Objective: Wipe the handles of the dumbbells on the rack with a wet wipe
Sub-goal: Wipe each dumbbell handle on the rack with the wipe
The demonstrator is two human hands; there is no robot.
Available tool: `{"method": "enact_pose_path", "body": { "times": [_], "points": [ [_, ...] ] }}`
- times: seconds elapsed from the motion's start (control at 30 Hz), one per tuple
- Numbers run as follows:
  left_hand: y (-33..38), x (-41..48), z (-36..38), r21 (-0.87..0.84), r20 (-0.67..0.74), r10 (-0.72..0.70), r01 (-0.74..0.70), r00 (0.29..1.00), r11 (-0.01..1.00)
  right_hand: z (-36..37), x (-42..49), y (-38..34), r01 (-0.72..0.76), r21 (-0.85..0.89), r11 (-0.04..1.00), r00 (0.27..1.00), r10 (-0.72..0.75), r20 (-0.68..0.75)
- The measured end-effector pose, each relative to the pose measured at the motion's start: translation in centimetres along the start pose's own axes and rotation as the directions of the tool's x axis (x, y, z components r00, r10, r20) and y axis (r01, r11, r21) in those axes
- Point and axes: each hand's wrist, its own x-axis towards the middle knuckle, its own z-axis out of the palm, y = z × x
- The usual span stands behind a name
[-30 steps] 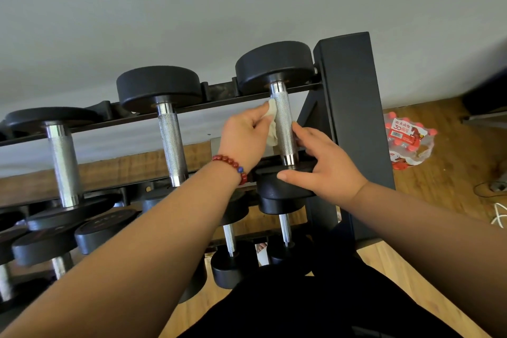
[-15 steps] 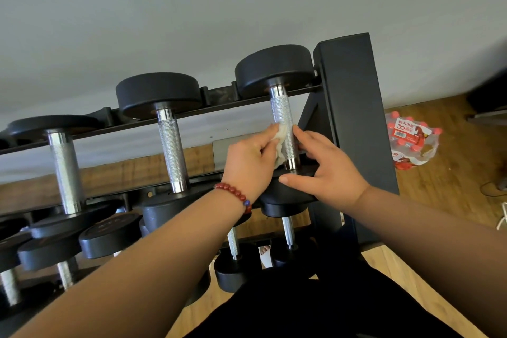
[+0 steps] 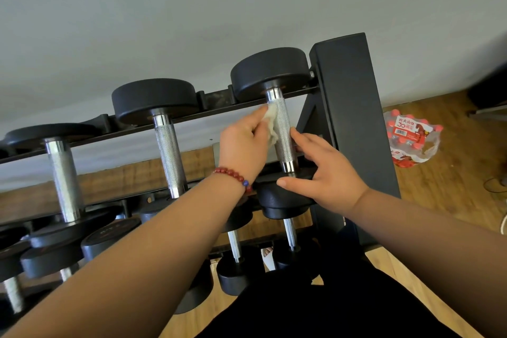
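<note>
The rightmost dumbbell on the top shelf has a knurled silver handle [image 3: 282, 132] between two black heads. My left hand [image 3: 244, 143], with a red bead bracelet on the wrist, holds a crumpled white wet wipe [image 3: 271, 125] against the left side of that handle, near its upper half. My right hand [image 3: 323, 170] rests on the dumbbell's near black head [image 3: 282, 203], thumb on its top face and fingers reaching past the handle's right side. Two more dumbbells with silver handles [image 3: 168, 153] [image 3: 63, 178] lie to the left on the same shelf.
The black rack upright [image 3: 354, 123] stands just right of my hands. Lower shelves hold several smaller dumbbells [image 3: 236, 266]. A shrink-wrapped pack of red-capped bottles [image 3: 411, 140] lies on the wooden floor to the right. A grey wall is behind the rack.
My left hand slid the wipe down the handle toward the near head, then back up to its upper half. My right hand stayed on the near head.
</note>
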Motion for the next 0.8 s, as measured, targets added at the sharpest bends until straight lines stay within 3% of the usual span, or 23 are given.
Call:
{"method": "enact_pose_path", "body": {
  "times": [0.1,0.27,0.37,0.5,0.67,0.8],
  "points": [
    [1.0,1.3,0.6,-0.059,-0.089,-0.034,0.029,0.995,0.998,0.1,0.0,0.2,0.003,0.011,1.0,1.0,-0.003,-0.003],
    [-0.4,-1.0,0.6,0.01,0.011,0.004,-0.004,1.0,1.0,0.1,0.0,0.0,0.003,0.002,1.0,1.0,-0.003,-0.012],
    [-0.3,0.1,0.4,0.009,-0.006,0.0,0.0,1.0,1.0,0.0,0.0,0.1,0.0,-0.006,1.0,1.0,0.0,0.001],
    [0.1,0.2,1.1,-0.131,-0.057,-0.073,0.065,0.996,0.989,0.1,0.0,0.2,-0.013,-0.005,1.0,1.0,0.013,-0.001],
    [-0.1,-0.6,0.4,-0.291,0.019,-0.135,0.134,0.991,0.947,0.0,0.1,0.1,-0.011,0.004,1.0,1.0,0.011,0.001],
    [0.2,0.4,0.5,-0.497,0.045,-0.309,0.289,0.95,0.818,0.1,0.0,0.1,-0.012,0.011,1.0,1.0,0.012,-0.002]
  ]
}}
